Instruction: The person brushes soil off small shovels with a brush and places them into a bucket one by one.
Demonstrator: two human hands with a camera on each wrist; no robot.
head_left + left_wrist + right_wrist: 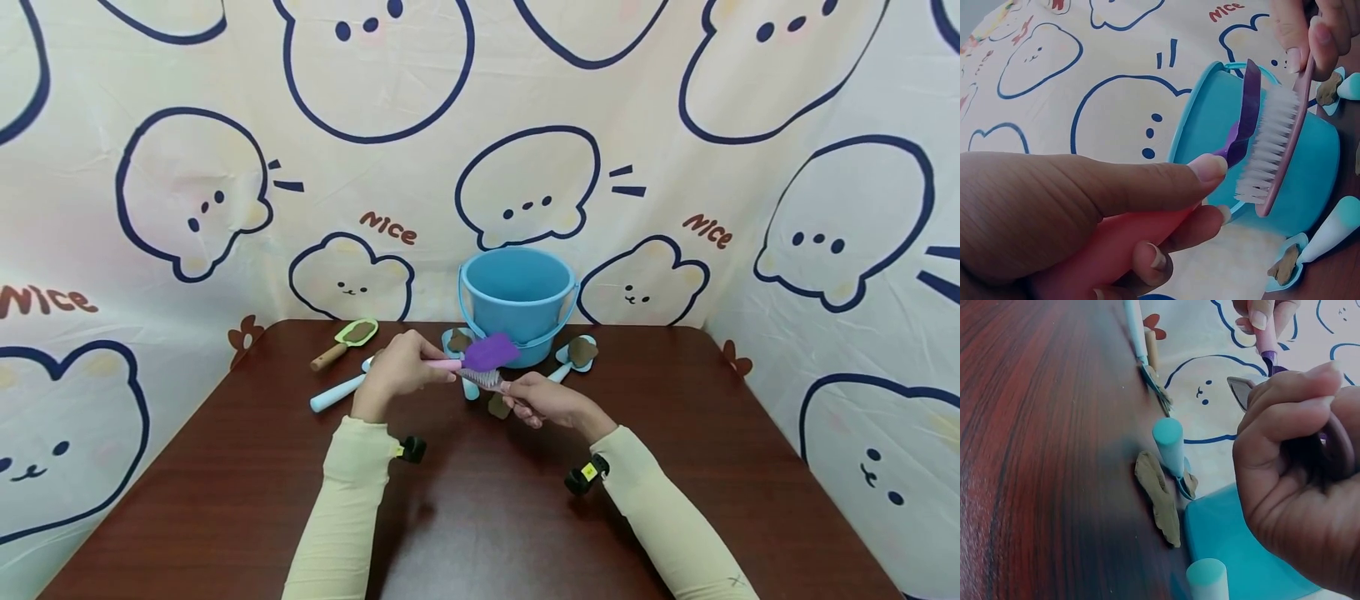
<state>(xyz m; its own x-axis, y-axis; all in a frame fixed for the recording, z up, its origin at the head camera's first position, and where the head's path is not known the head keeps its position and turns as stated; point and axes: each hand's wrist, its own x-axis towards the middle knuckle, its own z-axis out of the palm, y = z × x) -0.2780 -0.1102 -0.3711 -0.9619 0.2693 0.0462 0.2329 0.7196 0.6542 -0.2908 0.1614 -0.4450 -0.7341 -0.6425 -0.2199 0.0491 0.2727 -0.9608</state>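
My left hand grips the pink handle of a toy shovel, whose purple blade points right. Along the handle lies the thumb, as the left wrist view shows. My right hand holds a scrubbing brush by its mauve handle. Its white bristles face the purple blade in the left wrist view, close to it; whether they touch I cannot tell. Both tools are held above the table, in front of the blue bucket. In the right wrist view my fingers hide most of the brush.
Light blue toy shovels with brown clay-like lumps lie around the bucket. A brown lump rests on the dark wooden table. At the left are a green scoop with a wooden handle and a light blue handle. Printed cloth hangs behind.
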